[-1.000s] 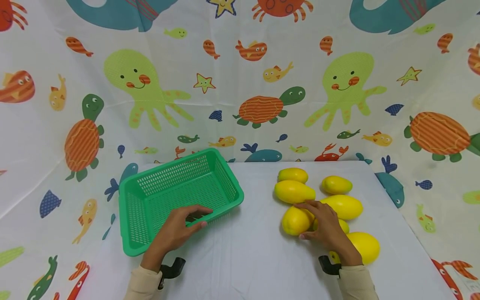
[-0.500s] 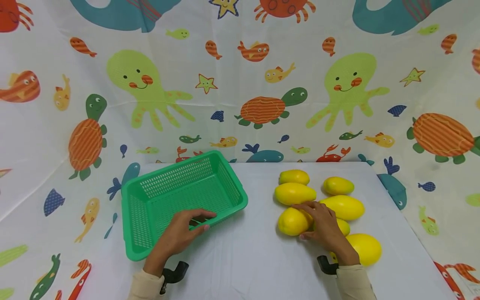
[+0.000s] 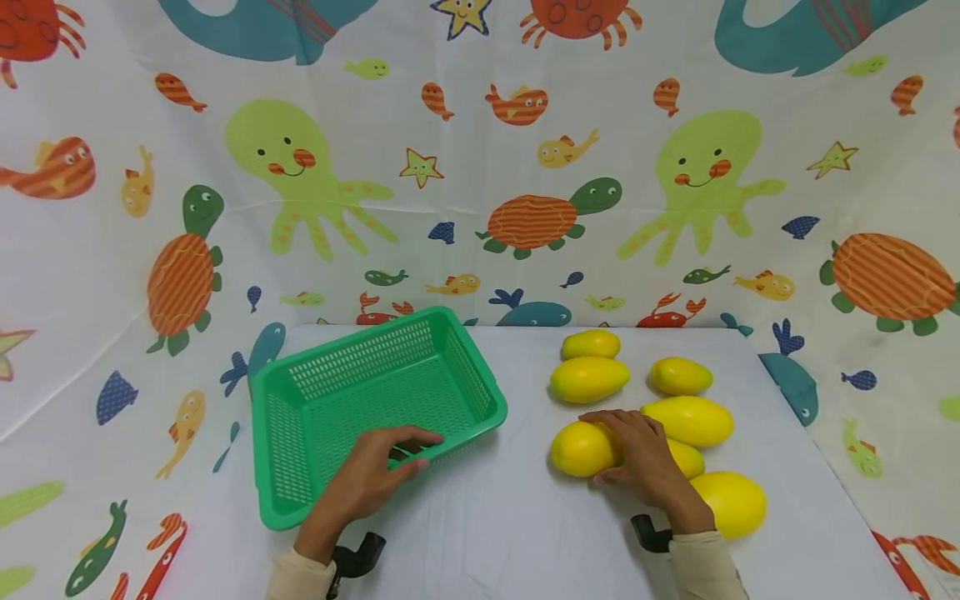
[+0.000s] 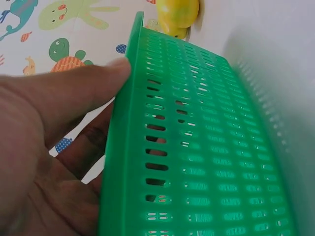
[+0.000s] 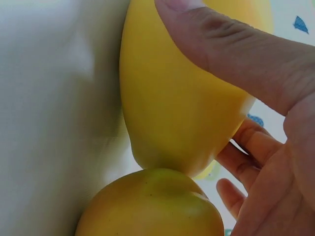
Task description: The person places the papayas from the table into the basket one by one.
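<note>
A green plastic basket [image 3: 382, 379] with slotted walls stands at the left in the head view, with nothing in it. My left hand [image 3: 371, 471] grips its front rim; in the left wrist view the thumb [image 4: 93, 81] presses the rim from outside while the fingers lie on the inner side. At the right, my right hand [image 3: 637, 454] holds a smooth yellow mango [image 3: 583, 450] between thumb and fingers. In the right wrist view the thumb [image 5: 221, 42] lies across this mango, whose narrow end touches another mango [image 5: 152, 209]. My palm partly hides the mangoes behind it.
Several more yellow mangoes lie around my right hand: two behind it [image 3: 590, 379], others to its right [image 3: 690, 421] and one near the wrist [image 3: 729, 504]. A white cloth [image 3: 510, 533] covers the table. A sea-animal printed curtain [image 3: 480, 167] hangs behind.
The right hand has drawn the held mango slightly left, a little away from its neighbours. The left hand keeps its hold on the rim. The whole head view has shifted slightly.
</note>
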A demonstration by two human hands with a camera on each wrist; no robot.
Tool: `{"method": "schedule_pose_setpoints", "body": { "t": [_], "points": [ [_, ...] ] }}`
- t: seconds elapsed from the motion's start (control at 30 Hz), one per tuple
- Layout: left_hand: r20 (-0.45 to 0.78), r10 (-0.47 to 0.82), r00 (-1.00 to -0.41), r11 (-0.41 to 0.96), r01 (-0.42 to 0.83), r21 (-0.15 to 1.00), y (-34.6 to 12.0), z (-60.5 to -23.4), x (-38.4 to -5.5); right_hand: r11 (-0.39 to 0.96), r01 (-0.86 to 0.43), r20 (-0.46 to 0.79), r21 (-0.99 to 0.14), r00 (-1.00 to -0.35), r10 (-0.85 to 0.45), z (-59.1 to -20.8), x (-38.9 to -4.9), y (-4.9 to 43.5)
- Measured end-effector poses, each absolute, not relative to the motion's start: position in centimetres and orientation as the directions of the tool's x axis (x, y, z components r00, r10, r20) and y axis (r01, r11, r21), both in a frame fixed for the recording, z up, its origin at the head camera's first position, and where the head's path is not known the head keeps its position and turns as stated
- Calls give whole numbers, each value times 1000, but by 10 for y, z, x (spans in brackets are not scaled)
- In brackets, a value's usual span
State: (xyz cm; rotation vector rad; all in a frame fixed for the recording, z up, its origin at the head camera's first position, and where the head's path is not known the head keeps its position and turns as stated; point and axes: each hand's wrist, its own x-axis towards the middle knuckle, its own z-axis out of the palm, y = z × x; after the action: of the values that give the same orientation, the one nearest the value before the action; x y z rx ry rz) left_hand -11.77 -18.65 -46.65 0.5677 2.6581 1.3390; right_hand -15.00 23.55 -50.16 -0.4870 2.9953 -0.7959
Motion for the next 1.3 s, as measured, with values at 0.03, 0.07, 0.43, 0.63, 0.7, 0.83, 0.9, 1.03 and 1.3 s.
{"method": "schedule_pose_setpoints", "body": {
  "t": [0.03, 0.07, 0.43, 0.63, 0.7, 0.83, 0.9, 1.03, 1.3],
  "points": [
    [68, 378, -923, 538, 279, 795, -186, -467, -117, 822, -300, 79, -485, -950, -301, -502, -150, 236],
    [67, 380, -922, 535, 279, 797, -185, -467, -116, 822, -298, 79, -485, -951, -299, -502, -149, 235],
    [74, 392, -917, 525, 289, 801, -179, -468, -111, 783, -304, 115, -542, -950, -289, -489, -144, 236],
    [77, 393, -916, 527, 293, 798, -177, -467, -108, 712, -331, 148, -619, -940, -308, -482, -146, 241],
    [76, 395, -916, 527, 294, 797, -176, -468, -106, 690, -335, 156, -641, -938, -310, -480, -147, 243],
    [80, 397, -914, 519, 296, 802, -173, -468, -104, 658, -320, 158, -681, -942, -295, -475, -149, 242],
    [87, 400, -913, 515, 302, 802, -172, -468, -102, 636, -309, 158, -707, -946, -284, -473, -151, 240],
    [89, 408, -908, 508, 307, 804, -169, -468, -100, 590, -290, 156, -754, -951, -268, -470, -152, 236],
    [101, 428, -898, 483, 322, 814, -164, -469, -96, 545, -286, 175, -788, -953, -247, -458, -155, 223]
  ]
}}
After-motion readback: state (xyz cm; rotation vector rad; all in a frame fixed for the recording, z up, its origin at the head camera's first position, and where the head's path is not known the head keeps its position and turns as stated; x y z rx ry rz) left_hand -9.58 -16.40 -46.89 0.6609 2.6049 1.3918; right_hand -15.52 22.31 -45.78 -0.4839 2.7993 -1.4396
